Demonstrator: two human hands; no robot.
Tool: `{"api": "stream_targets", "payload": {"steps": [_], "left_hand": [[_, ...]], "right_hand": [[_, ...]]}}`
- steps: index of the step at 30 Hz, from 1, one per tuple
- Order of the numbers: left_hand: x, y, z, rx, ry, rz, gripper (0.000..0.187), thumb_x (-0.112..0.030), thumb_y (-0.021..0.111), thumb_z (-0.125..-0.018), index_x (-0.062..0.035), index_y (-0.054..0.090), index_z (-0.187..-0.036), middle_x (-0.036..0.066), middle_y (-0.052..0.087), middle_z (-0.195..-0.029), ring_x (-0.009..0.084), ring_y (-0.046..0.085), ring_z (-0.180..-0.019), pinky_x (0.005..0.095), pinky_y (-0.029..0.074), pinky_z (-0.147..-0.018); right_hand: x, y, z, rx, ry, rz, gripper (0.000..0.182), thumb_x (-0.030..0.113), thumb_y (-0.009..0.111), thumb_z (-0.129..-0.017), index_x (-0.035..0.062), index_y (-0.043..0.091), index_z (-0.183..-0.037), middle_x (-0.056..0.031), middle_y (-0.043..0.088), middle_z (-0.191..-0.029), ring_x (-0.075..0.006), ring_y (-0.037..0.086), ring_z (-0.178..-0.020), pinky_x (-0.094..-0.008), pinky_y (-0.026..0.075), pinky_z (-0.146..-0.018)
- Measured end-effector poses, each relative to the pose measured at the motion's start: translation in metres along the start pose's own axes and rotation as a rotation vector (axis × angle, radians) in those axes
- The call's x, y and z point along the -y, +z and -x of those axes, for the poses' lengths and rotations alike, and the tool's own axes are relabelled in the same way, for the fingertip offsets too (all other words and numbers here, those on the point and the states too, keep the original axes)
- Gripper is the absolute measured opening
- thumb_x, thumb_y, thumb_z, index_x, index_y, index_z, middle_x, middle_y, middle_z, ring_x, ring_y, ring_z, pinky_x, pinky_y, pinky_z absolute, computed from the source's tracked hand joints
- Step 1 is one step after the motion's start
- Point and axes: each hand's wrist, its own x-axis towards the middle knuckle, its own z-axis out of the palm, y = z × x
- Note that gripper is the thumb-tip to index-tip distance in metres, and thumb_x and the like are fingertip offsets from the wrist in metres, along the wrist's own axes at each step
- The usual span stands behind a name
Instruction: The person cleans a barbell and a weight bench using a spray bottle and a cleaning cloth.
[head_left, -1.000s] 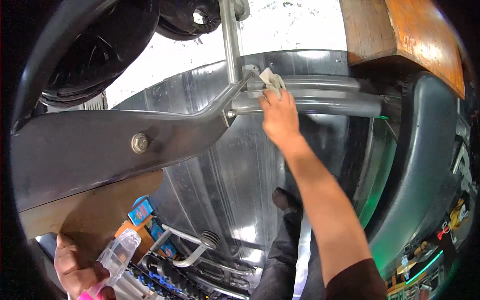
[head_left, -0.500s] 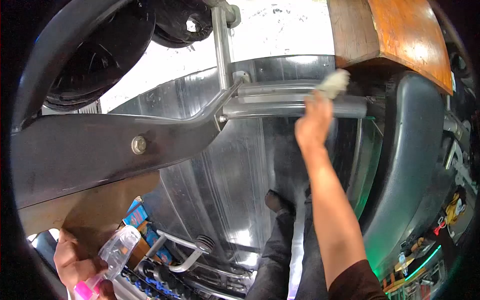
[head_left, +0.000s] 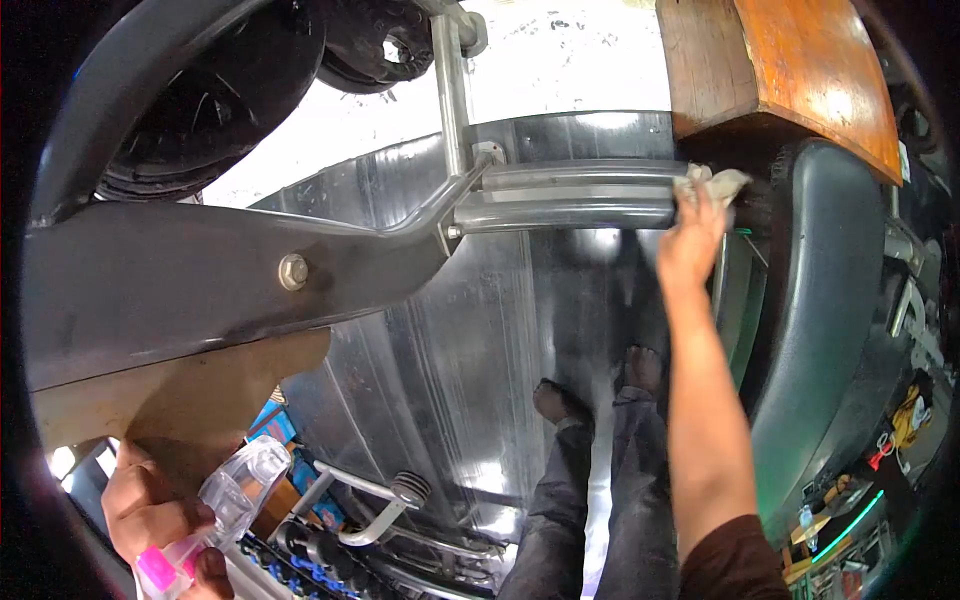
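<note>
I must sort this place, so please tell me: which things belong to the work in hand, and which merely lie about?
In the work:
cloth, in the right hand
clear bottle, in the left hand
metal tubes, by the cloth

Apparently only nearby:
wooden box
padded cushion
black weight plates

A long black pad (head_left: 835,300) lies just below the glossy wooden box (head_left: 815,75) in view. Round black discs (head_left: 235,85) are well to the box's left; well below it are a yellow item (head_left: 907,428) and a glowing green strip (head_left: 848,527).
</note>
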Motion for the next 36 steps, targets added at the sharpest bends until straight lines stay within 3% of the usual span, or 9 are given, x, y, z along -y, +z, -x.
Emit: {"api": "stream_targets", "payload": {"steps": [6,12,14,16,20,24,30,32,36], "left_hand": [[-0.001,-0.003,0.001,0.002,0.017,0.001,0.03,-0.033,0.067,-0.071,-0.0055,0.055,-0.072,0.013,0.052,-0.079,0.0374,0.059,-0.081,0.0514,0.047,-0.082],[0.003,-0.006,0.0,0.009,0.031,0.026,0.03,-0.033,0.068,-0.072,-0.0053,0.055,-0.073,0.013,0.052,-0.08,0.0379,0.059,-0.083,0.0518,0.048,-0.083],[0.001,-0.011,0.004,0.044,-0.001,-0.04,0.035,-0.038,0.066,-0.073,-0.0052,0.053,-0.071,0.014,0.054,-0.08,0.0417,0.061,-0.087,0.0546,0.048,-0.087],[-0.006,-0.009,0.004,0.019,-0.049,-0.066,0.038,-0.043,0.065,-0.079,-0.0056,0.056,-0.075,0.015,0.055,-0.081,0.0435,0.061,-0.089,0.054,0.049,-0.084],[-0.002,0.005,0.001,-0.118,-0.016,0.001,0.038,-0.043,0.065,-0.08,-0.0062,0.057,-0.077,0.015,0.054,-0.08,0.042,0.06,-0.085,0.0517,0.049,-0.081],[-0.003,-0.003,0.001,-0.06,0.013,-0.062,0.035,-0.042,0.065,-0.078,-0.0075,0.057,-0.078,0.012,0.05,-0.075,0.0367,0.057,-0.075,0.0473,0.047,-0.073],[0.002,-0.014,-0.003,0.08,0.06,-0.108,0.033,-0.042,0.066,-0.075,-0.0097,0.057,-0.077,0.007,0.045,-0.07,0.0298,0.047,-0.066,0.0409,0.04,-0.063],[0.004,-0.012,-0.004,0.045,0.08,-0.089,0.031,-0.04,0.067,-0.073,-0.0103,0.059,-0.077,0.006,0.045,-0.07,0.028,0.045,-0.065,0.0402,0.038,-0.063],[0.005,-0.005,-0.004,-0.071,0.073,-0.032,0.029,-0.03,0.074,-0.057,-0.0134,0.069,-0.081,0.002,0.044,-0.067,0.0227,0.04,-0.06,0.0379,0.031,-0.059]], "right_hand": [[0.114,0.028,0.044,0.163,-0.181,-0.223,0.041,0.001,0.059,-0.082,0.0101,0.071,-0.12,-0.0086,0.055,-0.143,-0.0395,0.04,-0.141,-0.0565,0.03,-0.119],[0.018,-0.016,0.008,0.333,-0.51,0.108,0.062,-0.001,0.061,-0.078,0.0206,0.062,-0.136,-0.0069,0.048,-0.151,-0.0359,0.041,-0.14,-0.0471,0.036,-0.118],[-0.011,-0.038,-0.01,0.25,-0.314,0.15,0.089,-0.011,0.066,-0.069,0.0221,0.047,-0.15,-0.0085,0.048,-0.15,-0.0341,0.042,-0.139,-0.0452,0.037,-0.117],[-0.035,-0.044,-0.024,0.2,-0.135,0.15,0.073,-0.013,0.062,-0.072,0.0148,0.059,-0.14,-0.0084,0.049,-0.148,-0.0343,0.041,-0.139,-0.0382,0.038,-0.116],[-0.011,-0.006,-0.009,0.093,0.064,0.13,0.058,-0.007,0.061,-0.078,0.01,0.064,-0.133,-0.0088,0.05,-0.147,-0.0375,0.035,-0.142,-0.0416,0.034,-0.119],[0.064,0.02,0.023,0.149,0.064,-0.009,0.052,-0.001,0.06,-0.082,0.0065,0.062,-0.134,-0.0082,0.039,-0.156,-0.0398,0.029,-0.147,-0.0585,0.02,-0.122],[0.038,-0.006,0.012,0.29,-0.427,0.098,0.052,0.001,0.052,-0.09,0.0083,0.054,-0.141,-0.0112,0.039,-0.155,-0.0386,0.032,-0.145,-0.0589,0.026,-0.12],[0.009,-0.036,-0.016,0.387,-0.172,0.247,0.052,0.003,0.052,-0.092,0.0079,0.051,-0.143,-0.0131,0.04,-0.153,-0.0392,0.035,-0.143,-0.0566,0.032,-0.118],[-0.035,-0.023,-0.015,0.138,-0.087,0.215,0.055,-0.001,0.058,-0.089,0.0068,0.052,-0.143,-0.014,0.042,-0.151,-0.0428,0.035,-0.14,-0.0475,0.035,-0.118]]}}
